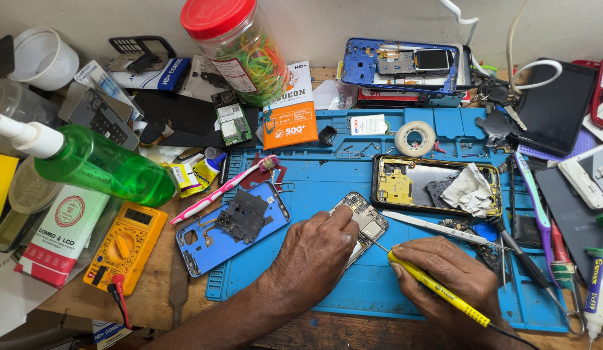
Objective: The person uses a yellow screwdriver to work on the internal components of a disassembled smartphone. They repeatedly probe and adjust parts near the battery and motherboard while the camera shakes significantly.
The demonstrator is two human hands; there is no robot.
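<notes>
Head view: slim yellow screwdriver, bare circuit board.

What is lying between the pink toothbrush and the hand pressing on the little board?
In the head view, a blue phone back cover with a dark part on it lies on the blue mat, between the pink toothbrush and the left hand.

A worn wooden desk runs under the clutter, scuffed brown along its near edge. Behind the desk rises a pale, smudged wall. Light falls evenly across both, soft, with only faint shadows on the wood.
</notes>
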